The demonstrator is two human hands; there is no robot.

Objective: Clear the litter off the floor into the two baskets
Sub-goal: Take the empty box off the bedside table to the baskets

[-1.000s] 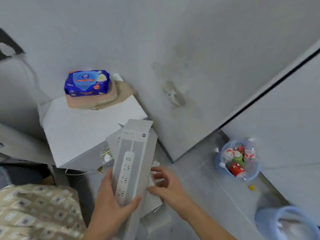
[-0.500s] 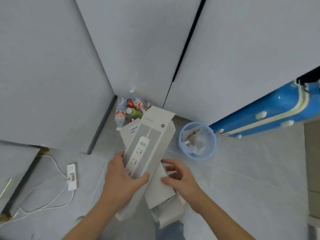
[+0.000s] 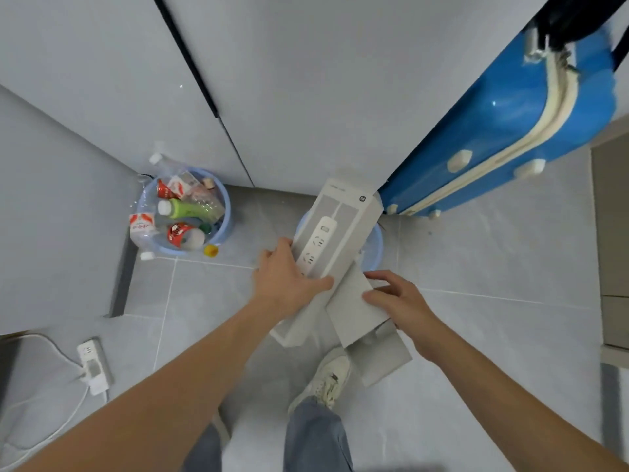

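My left hand (image 3: 289, 281) grips a long white power-strip box (image 3: 340, 229), held tilted over a light-blue basket (image 3: 374, 248) that the box mostly hides. My right hand (image 3: 398, 298) holds a stack of flat grey-white cardboard packaging (image 3: 357, 311) just under that box. A second light-blue basket (image 3: 223, 195) stands in the corner to the left, filled with plastic bottles and red cups. On the floor beside that left basket lie a yellow cap (image 3: 211, 250) and a white cap (image 3: 147, 256).
A blue suitcase (image 3: 510, 131) leans against the wall at the right. A white power strip with a cable (image 3: 93, 364) lies on the floor at the lower left. Grey cabinet doors (image 3: 272, 80) close off the back. My shoe (image 3: 326, 376) stands below the cardboard.
The view has swung right and down from the wall and small table to the two baskets. Both hands have carried the box and cardboard over the right basket.
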